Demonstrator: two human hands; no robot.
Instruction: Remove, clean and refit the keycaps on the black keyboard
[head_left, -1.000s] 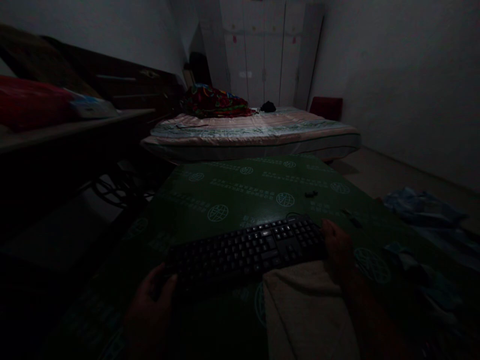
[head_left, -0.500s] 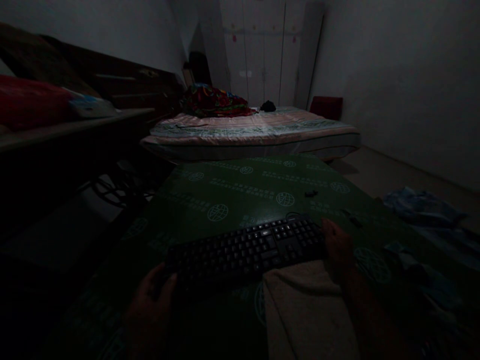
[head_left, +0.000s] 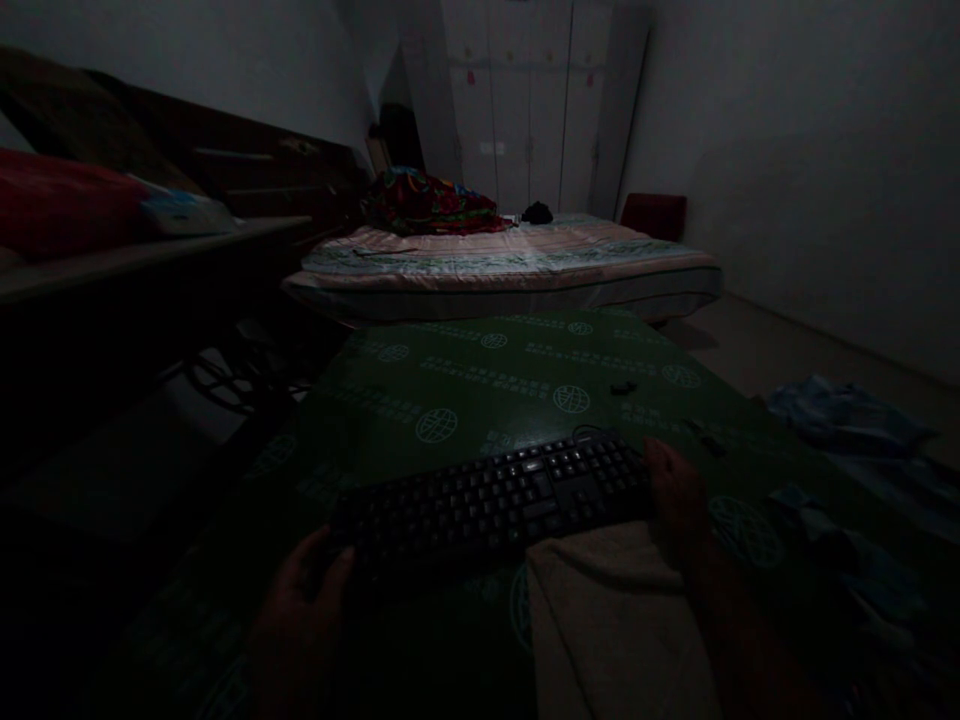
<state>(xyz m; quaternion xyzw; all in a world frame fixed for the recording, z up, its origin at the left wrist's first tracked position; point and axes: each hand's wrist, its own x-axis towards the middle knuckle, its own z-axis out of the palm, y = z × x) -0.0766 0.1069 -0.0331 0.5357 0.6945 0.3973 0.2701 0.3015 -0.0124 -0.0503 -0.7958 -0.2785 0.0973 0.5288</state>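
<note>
A black computer keyboard (head_left: 480, 505) with pale key markings lies slightly slanted over the green table, its right end farther from me. My left hand (head_left: 306, 590) grips the left end, thumb on the near side and fingers toward the far side. At the other end, my right hand (head_left: 676, 490) holds the short edge by the number pad; some of its fingers are hidden. Beneath my right forearm a folded beige cloth (head_left: 615, 610) reaches up to the keyboard's near edge. A loop of dark cable (head_left: 592, 430) shows behind the keyboard.
The green tabletop (head_left: 480, 385) bears printed globe logos. Small dark objects (head_left: 624, 388) lie beyond the keyboard, with bluish cloth or packaging (head_left: 847, 560) at the right. A bed (head_left: 510, 265) stands past the table; a shelf (head_left: 270, 230) juts in from the left. The room is dim.
</note>
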